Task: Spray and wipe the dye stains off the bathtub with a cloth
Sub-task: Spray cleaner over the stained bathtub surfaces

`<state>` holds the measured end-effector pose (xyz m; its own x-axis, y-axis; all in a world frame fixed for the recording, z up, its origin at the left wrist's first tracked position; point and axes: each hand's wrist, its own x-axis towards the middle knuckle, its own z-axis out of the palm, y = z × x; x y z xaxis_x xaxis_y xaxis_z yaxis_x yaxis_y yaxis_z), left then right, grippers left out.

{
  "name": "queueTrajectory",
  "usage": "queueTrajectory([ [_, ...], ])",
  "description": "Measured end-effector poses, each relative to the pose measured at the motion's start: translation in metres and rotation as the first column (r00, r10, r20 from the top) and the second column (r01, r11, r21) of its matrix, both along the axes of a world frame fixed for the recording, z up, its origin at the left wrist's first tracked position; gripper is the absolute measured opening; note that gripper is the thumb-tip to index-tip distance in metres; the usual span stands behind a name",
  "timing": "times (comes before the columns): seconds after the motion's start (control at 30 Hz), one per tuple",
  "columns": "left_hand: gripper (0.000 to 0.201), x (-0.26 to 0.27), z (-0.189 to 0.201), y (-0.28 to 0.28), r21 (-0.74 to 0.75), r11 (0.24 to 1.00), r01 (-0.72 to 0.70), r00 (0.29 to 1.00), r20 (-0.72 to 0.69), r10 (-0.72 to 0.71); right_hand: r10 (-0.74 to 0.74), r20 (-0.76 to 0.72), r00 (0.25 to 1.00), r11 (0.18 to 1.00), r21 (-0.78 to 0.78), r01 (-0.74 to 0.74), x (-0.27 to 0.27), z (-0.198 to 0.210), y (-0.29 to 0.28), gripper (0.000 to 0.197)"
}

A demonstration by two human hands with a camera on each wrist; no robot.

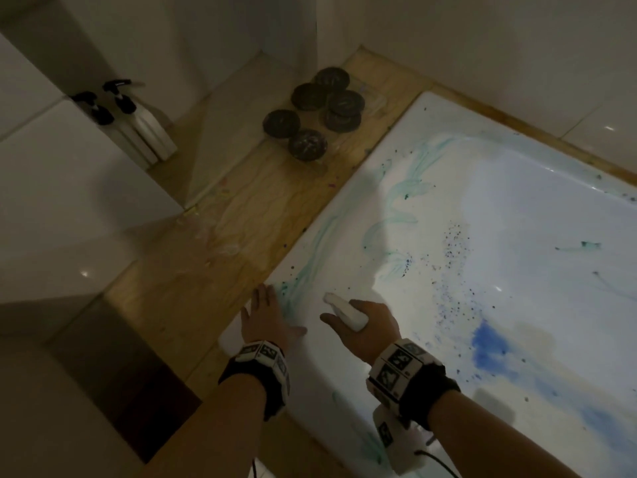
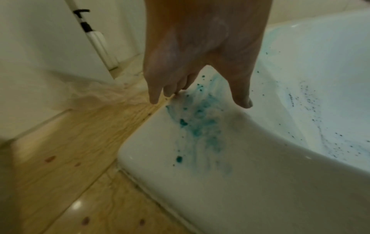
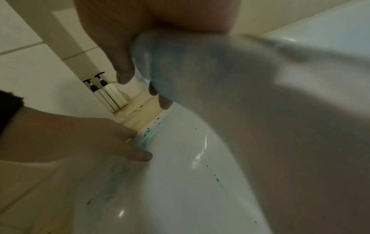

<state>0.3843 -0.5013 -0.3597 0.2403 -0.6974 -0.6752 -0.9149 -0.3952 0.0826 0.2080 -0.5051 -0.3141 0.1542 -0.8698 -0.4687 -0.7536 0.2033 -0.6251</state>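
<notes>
The white bathtub point(image 1: 331, 370) is smeared with teal dye stains point(image 1: 303, 270) along its left rim, dark speckles point(image 1: 455, 243) and a blue patch point(image 1: 489, 343) inside. My left hand point(image 1: 265, 313) lies flat on the near-left rim corner, and its straight fingers point(image 2: 154, 95) touch the rim edge beside a teal blotch point(image 2: 200, 125). My right hand point(image 1: 362, 326) grips a white spray bottle point(image 1: 346, 310) just right of the left hand, nozzle pointing away over the rim. In the right wrist view the translucent bottle point(image 3: 200, 71) fills the frame, with fingers point(image 3: 124, 74) curled round it.
A wooden ledge point(image 1: 241, 208) surrounds the tub. Several dark round pucks point(image 1: 310, 112) sit on it at the far end. Two white pump bottles point(image 1: 138, 129) stand in a wall niche at the back left. Tiled walls close in on the left and behind.
</notes>
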Motion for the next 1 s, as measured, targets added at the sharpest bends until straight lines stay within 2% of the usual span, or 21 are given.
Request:
queueTrajectory([
  [0.07,0.101,-0.007,-0.005,-0.006,-0.047,0.998,0.033,0.999,0.002,-0.033,0.045,0.017,0.999,0.999,0.000,-0.045,0.001,-0.004,-0.008,0.041],
  [0.13,0.093,-0.015,-0.008,-0.013,-0.093,0.993,0.075,0.997,-0.002,-0.076,0.111,0.103,0.989,0.993,-0.044,-0.107,-0.004,-0.005,-0.015,0.031],
  [0.2,0.090,-0.023,-0.008,-0.025,-0.149,0.984,0.100,0.995,-0.016,-0.103,0.127,0.146,0.981,0.988,-0.102,-0.113,-0.009,-0.007,-0.020,0.037],
  [0.3,0.088,-0.030,-0.010,-0.043,-0.190,0.980,0.056,0.996,-0.058,-0.069,-0.028,0.122,0.992,0.989,-0.141,0.046,-0.012,-0.012,-0.029,0.040],
  [0.4,0.086,-0.034,-0.014,-0.050,-0.201,0.979,0.013,0.998,-0.062,-0.026,-0.083,0.063,0.995,0.990,-0.112,0.090,-0.015,-0.021,-0.042,0.044],
  [0.53,0.084,-0.036,-0.013,-0.051,-0.173,0.984,0.041,0.999,-0.026,-0.046,0.047,0.148,0.988,0.992,-0.126,-0.028,-0.018,-0.029,-0.050,0.035],
  [0.7,0.085,-0.035,-0.011,-0.059,-0.142,0.987,0.080,0.997,0.021,-0.078,-0.098,0.067,0.993,0.985,-0.135,0.106,-0.014,-0.027,-0.061,0.043],
  [0.83,0.086,-0.036,-0.010,-0.063,-0.100,0.990,0.097,0.994,0.061,-0.092,-0.044,0.168,0.985,0.989,-0.134,0.067,-0.016,-0.031,-0.065,0.036],
  [1.0,0.087,-0.038,-0.008,-0.067,-0.085,0.992,0.096,0.993,0.078,-0.090,-0.093,0.048,0.994,0.979,-0.178,0.101,-0.018,-0.031,-0.075,0.039],
])
